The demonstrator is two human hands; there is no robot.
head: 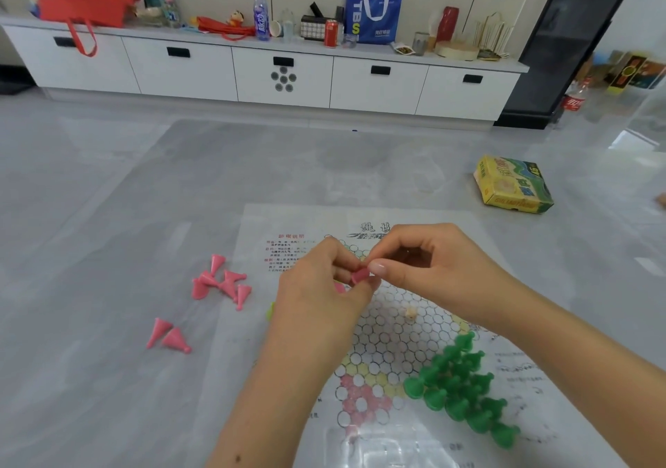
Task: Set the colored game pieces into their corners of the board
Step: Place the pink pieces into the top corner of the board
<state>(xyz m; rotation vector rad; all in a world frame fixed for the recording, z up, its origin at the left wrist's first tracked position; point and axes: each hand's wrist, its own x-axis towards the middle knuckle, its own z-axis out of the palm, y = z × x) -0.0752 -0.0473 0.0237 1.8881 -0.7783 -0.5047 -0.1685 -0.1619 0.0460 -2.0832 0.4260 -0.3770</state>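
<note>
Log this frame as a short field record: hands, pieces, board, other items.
left hand: pinches pink piece
right hand: fingertips on the same pink piece
board: paper sheet flat on the floor
green pieces: upright, clustered on the board's near right corner
loose pink pieces: lying on the floor left of the board, two more nearer
box: yellow-green, on the floor beyond the board, right

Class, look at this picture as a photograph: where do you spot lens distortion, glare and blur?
Head view: the cabinet bows, a wide-angle effect; glare streaks the plastic-covered board at the bottom edge; the boxes at far right are blurred; both hands pinching the pink piece are sharp.
</note>
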